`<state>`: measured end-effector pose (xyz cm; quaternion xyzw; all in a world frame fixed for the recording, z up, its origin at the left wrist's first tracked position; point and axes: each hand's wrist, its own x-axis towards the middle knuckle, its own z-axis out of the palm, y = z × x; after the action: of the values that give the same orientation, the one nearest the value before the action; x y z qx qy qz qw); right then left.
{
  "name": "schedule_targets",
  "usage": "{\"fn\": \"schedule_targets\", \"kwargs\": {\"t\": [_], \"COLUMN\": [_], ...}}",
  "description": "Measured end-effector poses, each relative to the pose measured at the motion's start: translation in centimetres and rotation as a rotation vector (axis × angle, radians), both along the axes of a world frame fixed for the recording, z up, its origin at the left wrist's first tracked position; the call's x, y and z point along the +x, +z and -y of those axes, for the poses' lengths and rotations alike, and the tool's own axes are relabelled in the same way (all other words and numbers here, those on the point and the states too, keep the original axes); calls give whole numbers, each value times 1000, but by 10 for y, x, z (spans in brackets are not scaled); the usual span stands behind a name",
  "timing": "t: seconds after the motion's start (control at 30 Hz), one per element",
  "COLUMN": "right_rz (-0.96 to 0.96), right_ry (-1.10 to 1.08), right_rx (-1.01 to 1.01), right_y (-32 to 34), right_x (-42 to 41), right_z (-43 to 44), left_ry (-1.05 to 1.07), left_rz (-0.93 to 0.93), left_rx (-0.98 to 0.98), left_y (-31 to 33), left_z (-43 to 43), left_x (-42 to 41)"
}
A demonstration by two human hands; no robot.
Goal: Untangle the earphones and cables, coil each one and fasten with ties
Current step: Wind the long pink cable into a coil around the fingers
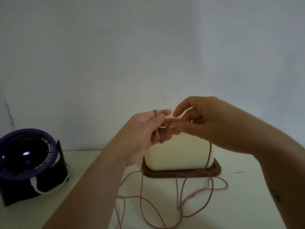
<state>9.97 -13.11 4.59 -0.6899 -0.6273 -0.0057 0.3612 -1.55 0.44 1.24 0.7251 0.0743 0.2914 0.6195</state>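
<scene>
Left hand point(143, 136) pinches the pink cable point(210, 154), one turn looped round a fingertip. Right hand point(199, 123) pinches the same strand just beside it, and the slack drops in crossed loops toward the table point(90, 162)'s near edge. Yank it and I reckon those loops knot up or snag the brown tray point(181, 175); too dim to spot plugs, and the loops run off the bottom.

Pink cable point(142, 192), loose tangled loops on table
</scene>
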Motion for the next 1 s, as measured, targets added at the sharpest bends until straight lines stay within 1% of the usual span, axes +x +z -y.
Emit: {"fn": "schedule_targets", "kwargs": {"t": [0.07, 0.17, 0.33, 0.43, 0.5, 0.67, 0.8, 0.87, 1.0], "right_rz": [42, 106, 149, 151, 141, 182, 166, 137, -14], "right_ry": [-34, -47, 21, 29, 10, -57, -48, -45, 11], "right_rx": [60, 110, 4, -31, -24, 71, 94, 142, 239], "right_y": [2, 3, 4, 4, 2, 1, 2, 1, 0], "right_x": [-1, -3, -6, -5, -2, 2, 2, 4, 6], "right_z": [1, 4, 7, 6, 4, 2, 0, -1, -3], "left_ry": [-9, -5, 17, -30, -33, -57, -119, -143, -230], "left_rz": [22, 32, 0, -29, -55, -89, -87, -88, -117], "left_rx": [-53, -14, 29, -9, -20, 41, 56, 54, 41], "left_y": [0, -1, -6, -4, -4, -4, -5, -5, -4], "left_z": [-1, 1, 8, 16, 19, 22, 22, 21, 20], "left_x": [0, 5, 13, 13, 14, 14, 11, 9, 7]}}
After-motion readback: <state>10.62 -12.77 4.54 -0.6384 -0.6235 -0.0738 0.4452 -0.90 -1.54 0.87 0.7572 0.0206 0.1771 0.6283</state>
